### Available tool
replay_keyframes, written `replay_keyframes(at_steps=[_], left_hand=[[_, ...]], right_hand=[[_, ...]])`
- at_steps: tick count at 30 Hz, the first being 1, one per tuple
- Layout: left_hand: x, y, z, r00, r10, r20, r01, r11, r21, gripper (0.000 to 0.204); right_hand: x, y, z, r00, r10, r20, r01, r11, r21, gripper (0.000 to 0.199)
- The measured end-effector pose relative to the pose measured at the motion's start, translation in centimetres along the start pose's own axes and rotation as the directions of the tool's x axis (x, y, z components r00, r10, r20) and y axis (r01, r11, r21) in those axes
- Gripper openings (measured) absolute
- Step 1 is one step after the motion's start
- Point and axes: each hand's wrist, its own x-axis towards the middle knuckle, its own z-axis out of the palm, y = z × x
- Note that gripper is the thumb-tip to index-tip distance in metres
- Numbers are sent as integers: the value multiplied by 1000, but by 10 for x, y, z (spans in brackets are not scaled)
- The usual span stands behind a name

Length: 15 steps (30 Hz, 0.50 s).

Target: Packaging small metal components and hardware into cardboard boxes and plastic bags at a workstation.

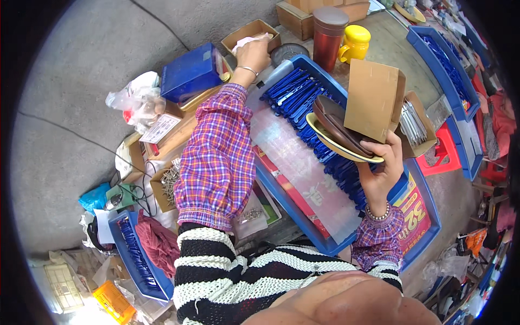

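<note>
My right hand (383, 168) grips the near edge of a shallow yellow-rimmed dish (329, 143). A dark brown oval dish or lid (339, 124) rests tilted against it. Over at the far left, my left hand (253, 56) is at a small open cardboard box (232, 39). Its fingers curl over a pale pinkish piece of paper or cloth (245, 42); what they pinch is hidden. Between my arms lies a blue tray (303, 225) with many slim blue metal pieces (298, 103) in a row and a translucent plastic sheet (295, 168).
A red-brown tumbler (327, 40) and yellow mug (355, 44) stand behind the tray. Open cartons (376, 97) with metal pieces stand right, near a red stool (441, 151). A blue box (192, 73), a carton of screws (165, 187) and another blue tray (135, 254) lie left.
</note>
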Motion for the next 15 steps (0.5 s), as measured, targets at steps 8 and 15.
replay_keyframes(at_steps=[8,15], left_hand=[[-76,25,-97,966,124,-225,-168,968,-189,24],[-185,11,-175,942,84,-324,-198,921,-337,21]], right_hand=[[59,-40,6,962,-173,211,184,982,-32,22],[162,-30,109,931,-324,166,342,935,-94,25]])
